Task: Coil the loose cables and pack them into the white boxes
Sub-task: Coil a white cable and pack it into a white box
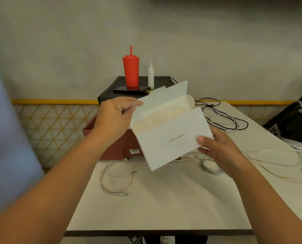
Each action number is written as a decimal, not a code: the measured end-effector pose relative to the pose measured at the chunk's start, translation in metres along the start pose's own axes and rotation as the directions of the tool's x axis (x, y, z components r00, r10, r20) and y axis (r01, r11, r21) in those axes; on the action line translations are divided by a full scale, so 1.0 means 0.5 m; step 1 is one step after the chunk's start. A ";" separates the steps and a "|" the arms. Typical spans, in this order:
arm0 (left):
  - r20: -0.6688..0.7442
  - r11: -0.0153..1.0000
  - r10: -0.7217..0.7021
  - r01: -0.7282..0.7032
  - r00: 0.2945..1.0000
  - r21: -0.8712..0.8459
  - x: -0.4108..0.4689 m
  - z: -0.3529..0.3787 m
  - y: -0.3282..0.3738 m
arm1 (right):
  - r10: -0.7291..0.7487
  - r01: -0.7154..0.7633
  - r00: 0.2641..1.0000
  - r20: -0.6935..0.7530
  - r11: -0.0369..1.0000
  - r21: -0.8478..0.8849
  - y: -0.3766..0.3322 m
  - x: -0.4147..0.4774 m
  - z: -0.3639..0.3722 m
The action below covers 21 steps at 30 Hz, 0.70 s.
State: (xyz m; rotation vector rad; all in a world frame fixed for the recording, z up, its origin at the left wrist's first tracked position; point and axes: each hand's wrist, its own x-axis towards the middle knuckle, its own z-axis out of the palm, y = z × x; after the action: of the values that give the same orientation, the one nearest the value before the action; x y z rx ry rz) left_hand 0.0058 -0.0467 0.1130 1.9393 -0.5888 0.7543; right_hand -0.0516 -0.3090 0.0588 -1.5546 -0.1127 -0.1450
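Observation:
Both hands hold a white box [171, 138] in the air above the table, its lid flap standing open at the top. My left hand [115, 118] pinches the box's upper left edge by the flap. My right hand [217, 148] grips its lower right corner, thumb on the front face. On the table lie loose cables: a cream one [116, 178] in a rough loop at the left, a white one [211, 166] coiled under my right hand, a long white one [278, 155] trailing right, and a black one [224, 117] at the back.
A white table [164, 208] runs forward to a dark front edge. Behind the box stand a reddish-brown box [111, 147] and a black case [115, 90] carrying a red cup [131, 71] and a white bottle [150, 74]. Dark bags [294, 124] sit at the right.

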 end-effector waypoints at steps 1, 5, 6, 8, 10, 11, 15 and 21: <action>0.014 1.000 -0.010 0.010 1.000 -0.003 -0.011 0.003 -0.006 | 0.034 -0.034 0.999 0.007 0.999 0.002 0.013 -0.008 -0.001; 0.019 0.995 -0.084 0.085 0.996 -0.044 -0.062 0.024 -0.041 | 0.181 -0.178 0.983 0.018 0.976 -0.127 0.070 -0.029 0.007; 0.024 0.992 -0.108 0.110 0.994 -0.070 -0.075 0.031 -0.048 | 0.202 -0.198 0.979 0.000 0.962 -0.190 0.084 -0.033 0.011; 0.073 0.974 -0.191 0.198 0.979 -0.110 -0.099 0.046 -0.066 | 0.215 -0.220 0.975 -0.050 0.929 -0.299 0.113 -0.036 0.021; 0.146 0.946 -0.288 0.305 0.947 -0.111 -0.120 0.060 -0.083 | 0.221 -0.231 0.973 -0.068 0.900 -0.371 0.139 -0.035 0.028; 0.175 0.934 -0.320 0.341 0.931 -0.107 -0.126 0.065 -0.088 | 0.222 -0.231 0.973 -0.069 0.889 -0.395 0.148 -0.034 0.031; 0.266 0.934 -0.336 0.355 0.903 -0.027 -0.142 0.079 -0.086 | 0.204 -0.231 0.973 -0.109 0.842 -0.488 0.166 -0.020 0.045; 0.351 0.859 -0.458 0.509 0.816 -0.062 -0.174 0.089 -0.121 | 0.179 -0.234 0.972 -0.154 0.821 -0.521 0.176 -0.013 0.061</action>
State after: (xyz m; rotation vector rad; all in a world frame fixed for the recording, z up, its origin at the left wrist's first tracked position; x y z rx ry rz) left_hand -0.0024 -0.0517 -0.0014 1.9614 -0.3028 0.0575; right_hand -0.0428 -0.2775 -0.0289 -2.1071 0.1955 -0.0830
